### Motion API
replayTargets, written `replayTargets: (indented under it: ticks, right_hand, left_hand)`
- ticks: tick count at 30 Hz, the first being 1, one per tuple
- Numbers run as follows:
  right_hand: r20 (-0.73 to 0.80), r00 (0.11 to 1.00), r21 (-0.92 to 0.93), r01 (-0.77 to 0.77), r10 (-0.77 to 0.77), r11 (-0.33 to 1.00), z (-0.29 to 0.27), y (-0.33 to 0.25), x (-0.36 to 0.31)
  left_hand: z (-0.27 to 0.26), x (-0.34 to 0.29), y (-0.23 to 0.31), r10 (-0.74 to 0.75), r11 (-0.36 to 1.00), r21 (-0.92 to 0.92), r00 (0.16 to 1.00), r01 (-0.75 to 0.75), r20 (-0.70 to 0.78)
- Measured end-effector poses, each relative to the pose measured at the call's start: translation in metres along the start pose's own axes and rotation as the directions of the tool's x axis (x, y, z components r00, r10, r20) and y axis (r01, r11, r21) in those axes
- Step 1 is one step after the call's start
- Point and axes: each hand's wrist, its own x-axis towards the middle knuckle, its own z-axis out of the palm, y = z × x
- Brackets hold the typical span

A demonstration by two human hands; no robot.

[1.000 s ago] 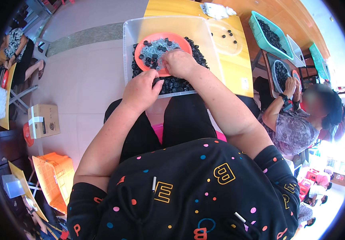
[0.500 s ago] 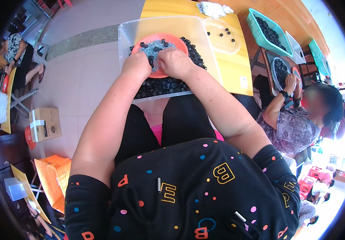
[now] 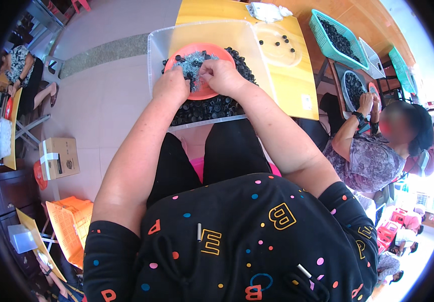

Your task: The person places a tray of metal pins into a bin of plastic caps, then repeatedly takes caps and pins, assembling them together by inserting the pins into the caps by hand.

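My left hand (image 3: 171,85) is closed over the left side of a round orange-red plate (image 3: 228,60); what its fingers hold, if anything, is hidden. Across from it, my right hand (image 3: 222,77) pinches with thumb and fingertips, and anything in the pinch is too small to name. On the plate lies a heap of thin silvery-blue pieces (image 3: 194,59) with a few black caps among them. The plate rests on many small round black caps (image 3: 207,108) inside a clear plastic bin (image 3: 157,43), which sits at my lap.
Beyond the bin stands a yellow table (image 3: 297,75) with a few loose caps and a white plastic bag (image 3: 267,11). To the right, a green basket (image 3: 322,22) holds black pieces, and a co-worker (image 3: 365,156) handles a bowl. A cardboard box (image 3: 59,158) and orange crate (image 3: 71,226) stand left.
My right fingertips have lifted and drawn into a pinch over the heap. My left hand has shifted only slightly, and the plate and bin look the same.
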Motion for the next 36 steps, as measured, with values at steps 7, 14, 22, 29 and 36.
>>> replayTargets:
  ticks: [7, 14, 22, 29, 36]
  right_hand:
    - [0.009, 0.986, 0.147, -0.167, 0.167, 0.975, -0.018, -0.013, -0.023]
    - [-0.056, 0.976, 0.224, -0.193, 0.210, 0.955, -0.021, -0.016, -0.034]
    - [-0.074, 0.984, 0.279, -0.135, 0.161, 0.951, -0.019, -0.007, -0.031]
    - [-0.073, 0.984, 0.344, -0.127, 0.162, 0.930, -0.017, -0.014, -0.032]
    - [-0.190, 0.965, 0.368, -0.101, 0.181, 0.924, -0.004, -0.002, -0.025]
  left_hand:
    - [-0.002, -0.005, -0.003, 0.011, 0.999, 0.032, 1.000, -0.012, 0.019]
    - [-0.016, -0.014, 0.010, -0.001, 0.997, -0.072, 0.999, 0.004, 0.049]
    - [-0.010, -0.019, 0.005, -0.080, -0.096, -0.903, 0.901, 0.418, 0.425]
    - [-0.004, -0.027, -0.006, 0.018, -0.197, -0.895, 0.914, 0.401, 0.405]
    - [-0.001, -0.028, -0.008, 0.039, -0.205, -0.901, 0.923, 0.382, 0.383]
